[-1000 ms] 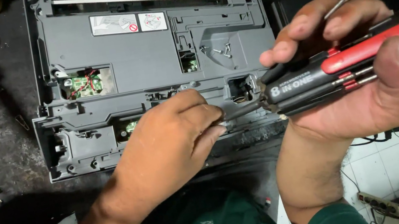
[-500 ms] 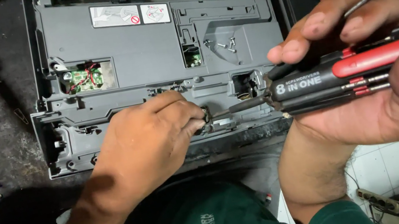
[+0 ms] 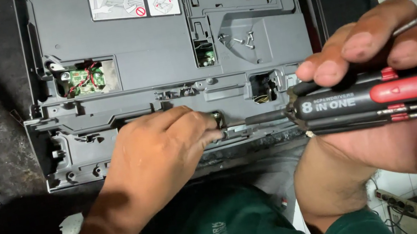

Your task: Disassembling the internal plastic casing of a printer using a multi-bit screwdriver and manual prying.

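While right hand (image 3: pixel 405 99) grips screwdriver (image 3: pixel 365 98), screws (image 3: pixel 241 41) seemingly in recess (image 3: pixel 254 34)

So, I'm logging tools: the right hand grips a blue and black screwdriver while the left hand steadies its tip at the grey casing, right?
Not quite: the head view shows the screwdriver is red and black. The rest holds: the right hand grips it, and the left hand steadies its tip at the grey casing.

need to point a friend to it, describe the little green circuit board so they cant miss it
Start at the big grey machine casing. In its left half a square opening shows the green circuit board, with red and black wires across it, larger than the board slot further right.
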